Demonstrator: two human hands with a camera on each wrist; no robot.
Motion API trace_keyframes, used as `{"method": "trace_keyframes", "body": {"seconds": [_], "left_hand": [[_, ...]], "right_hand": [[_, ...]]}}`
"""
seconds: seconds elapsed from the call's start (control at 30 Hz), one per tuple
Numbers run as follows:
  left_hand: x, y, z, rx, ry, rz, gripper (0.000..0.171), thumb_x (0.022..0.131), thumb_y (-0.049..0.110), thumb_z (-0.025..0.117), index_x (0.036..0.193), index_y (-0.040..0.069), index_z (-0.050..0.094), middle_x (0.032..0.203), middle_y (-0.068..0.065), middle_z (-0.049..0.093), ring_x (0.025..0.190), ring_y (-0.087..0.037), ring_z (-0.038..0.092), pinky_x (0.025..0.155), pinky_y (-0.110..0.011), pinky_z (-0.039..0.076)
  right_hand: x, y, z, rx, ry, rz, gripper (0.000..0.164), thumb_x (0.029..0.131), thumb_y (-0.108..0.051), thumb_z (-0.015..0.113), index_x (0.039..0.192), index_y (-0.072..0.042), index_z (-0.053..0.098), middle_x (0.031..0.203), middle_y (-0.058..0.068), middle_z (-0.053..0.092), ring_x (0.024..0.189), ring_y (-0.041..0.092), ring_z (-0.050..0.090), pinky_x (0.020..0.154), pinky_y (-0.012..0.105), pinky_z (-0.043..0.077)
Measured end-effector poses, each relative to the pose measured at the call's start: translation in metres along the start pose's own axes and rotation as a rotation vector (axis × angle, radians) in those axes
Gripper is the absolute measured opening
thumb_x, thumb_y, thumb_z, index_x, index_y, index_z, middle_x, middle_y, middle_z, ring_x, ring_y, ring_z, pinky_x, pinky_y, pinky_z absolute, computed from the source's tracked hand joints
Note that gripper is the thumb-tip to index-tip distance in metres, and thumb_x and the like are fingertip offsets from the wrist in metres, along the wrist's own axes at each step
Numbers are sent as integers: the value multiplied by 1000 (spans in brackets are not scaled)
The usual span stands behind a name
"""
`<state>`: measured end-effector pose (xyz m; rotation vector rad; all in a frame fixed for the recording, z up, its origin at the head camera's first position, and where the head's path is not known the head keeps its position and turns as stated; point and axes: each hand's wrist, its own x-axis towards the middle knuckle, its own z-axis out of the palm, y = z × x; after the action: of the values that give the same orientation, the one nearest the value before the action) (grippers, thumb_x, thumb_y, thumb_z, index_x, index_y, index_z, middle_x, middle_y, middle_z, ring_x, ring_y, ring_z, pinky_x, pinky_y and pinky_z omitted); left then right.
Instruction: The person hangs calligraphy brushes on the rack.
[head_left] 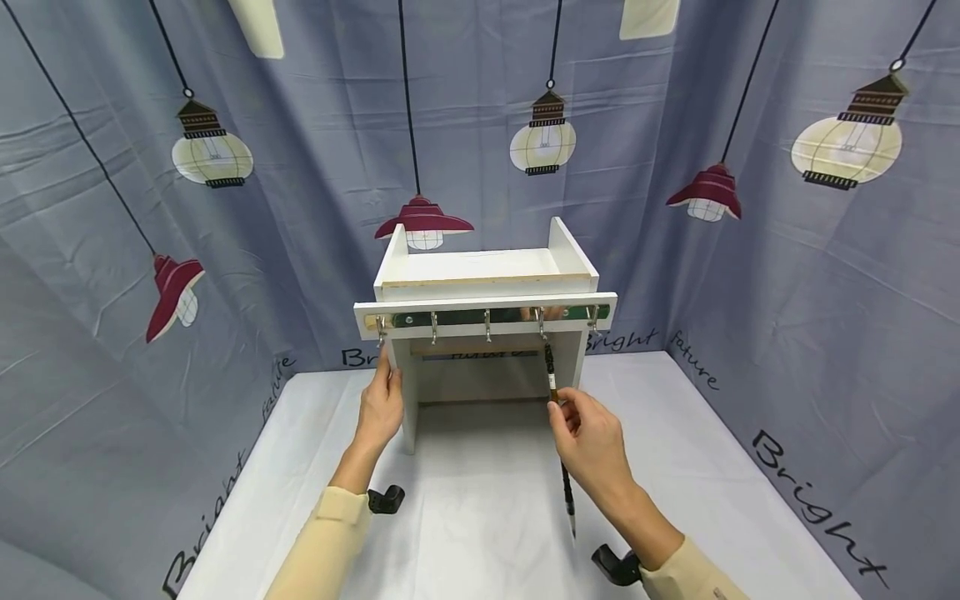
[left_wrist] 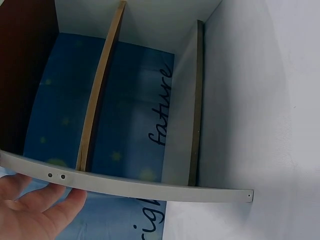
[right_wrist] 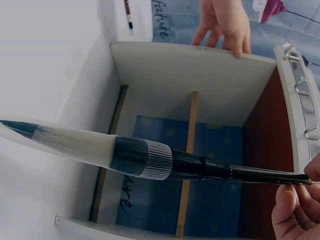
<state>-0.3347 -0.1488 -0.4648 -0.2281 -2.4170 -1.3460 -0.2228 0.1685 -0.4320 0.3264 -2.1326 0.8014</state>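
A white wooden shelf unit (head_left: 408,392) stands on the table, with a rail of several metal hooks (head_left: 487,325) across its front. My right hand (head_left: 592,429) pinches a dark-handled calligraphy brush (head_left: 567,492) near the middle of its handle. The brush hangs bristles down, its upper end right at the second hook from the right. Pale bristles with a dark tip (right_wrist: 20,129) fill the near part of the right wrist view. Against the outer left side panel (left_wrist: 125,186) rest the extended fingers of my left hand (head_left: 380,404).
White cloth (head_left: 480,517) covers the table. Grey-blue curtains (head_left: 787,292) printed with lamps surround it on the back and both sides. A black wrist camera (head_left: 386,500) sits by the left wrist, another (head_left: 618,567) by the right. The unit has an open top tray (head_left: 480,265).
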Motion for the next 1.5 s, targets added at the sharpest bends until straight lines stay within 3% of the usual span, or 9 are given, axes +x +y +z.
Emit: {"method": "trace_keyframes", "body": {"seconds": [0.57,0.77,1.1,1.5], "left_hand": [[1,-2,2,19,42,41,58,112,24,40,167,19,20,156,-25,45,138,-47,50,109,-63,44],[0,1,2,3,28,26,58,113,26,39,167,19,18,157,-25,44,138,-46,50,110,-63,44],[-1,2,0,-34,-4,-6,59,113,28,37,167,20,16,160,-23,41,143,-44,46,113,-61,41],[0,2,0,-20,-1,-2,59,114,28,36,168,20,14,161,-23,40,143,-43,46,112,-61,42]], "right_hand": [[3,10,16,-3,-16,47,13,89,-5,77,100,-1,72,71,-1,64,59,8,54,54,25,47],[3,15,26,-11,-30,89,13,90,-6,76,100,0,72,70,0,65,60,8,56,54,25,47],[5,30,42,-2,-3,65,12,89,-5,76,98,0,70,72,4,67,61,13,61,55,29,51],[17,39,58,14,-63,143,11,92,-9,73,99,-2,68,80,8,73,67,18,68,62,35,55]]}}
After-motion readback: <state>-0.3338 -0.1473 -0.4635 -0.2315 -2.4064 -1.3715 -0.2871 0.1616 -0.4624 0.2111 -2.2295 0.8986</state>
